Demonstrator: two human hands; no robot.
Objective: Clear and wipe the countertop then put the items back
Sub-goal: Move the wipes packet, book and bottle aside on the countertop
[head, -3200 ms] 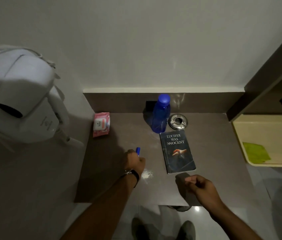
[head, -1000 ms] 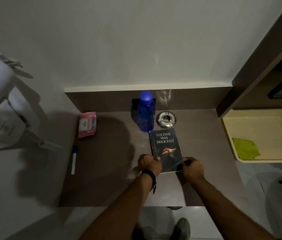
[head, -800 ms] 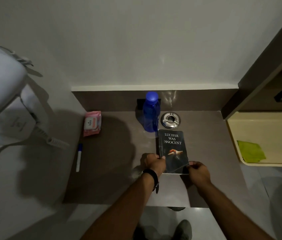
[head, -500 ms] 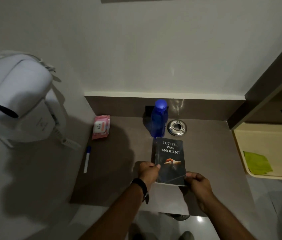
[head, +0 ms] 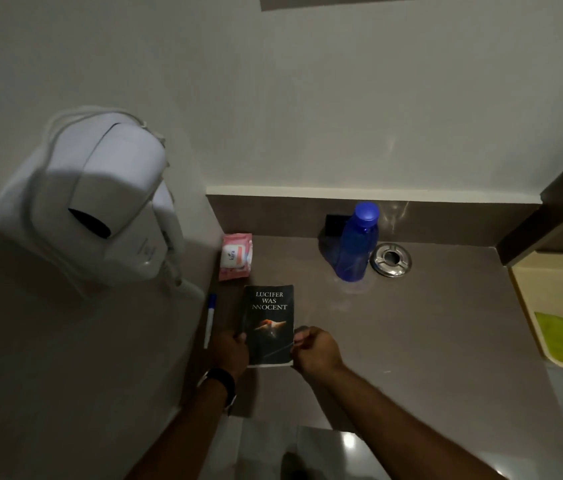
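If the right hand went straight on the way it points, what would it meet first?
The book, whose right edge the right hand pinches; beyond it, probably the left hand.

body: a person's two arms | left hand (head: 230, 351): bare | left wrist: wears a black wristwatch (head: 222, 385), broad dark strap | right hand (head: 314, 348) and wrist: bare | forearms: bare
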